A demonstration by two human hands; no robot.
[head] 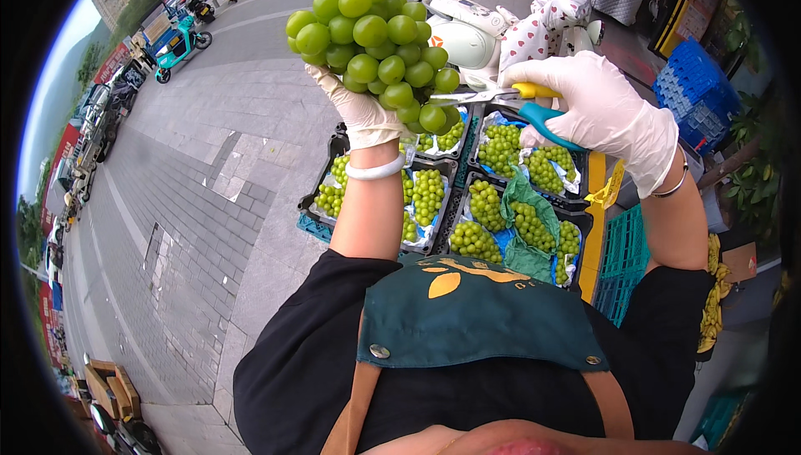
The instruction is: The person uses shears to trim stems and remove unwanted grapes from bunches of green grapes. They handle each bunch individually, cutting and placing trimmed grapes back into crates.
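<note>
A large bunch of green grapes (382,42) is held up by my left hand (363,107), which wears a pale glove and supports it from below. In my gloved right hand (601,110) is a pair of small pruning scissors (541,118) with one yellow and one blue handle. The blades reach the lower right side of the bunch; whether they touch a grape or a stem cannot be told. Below both hands, black plastic crates (455,204) hold more green grape bunches (474,242) on blue and white wrapping. Green paper (522,195) surrounds one bunch.
A white scooter (466,42) with a heart-patterned cover stands just beyond the grapes. Blue stacked crates (698,92) are at the right, with a teal crate (622,254) nearer. Bananas (713,298) lie at the lower right. Paved ground (188,204) extends to the left.
</note>
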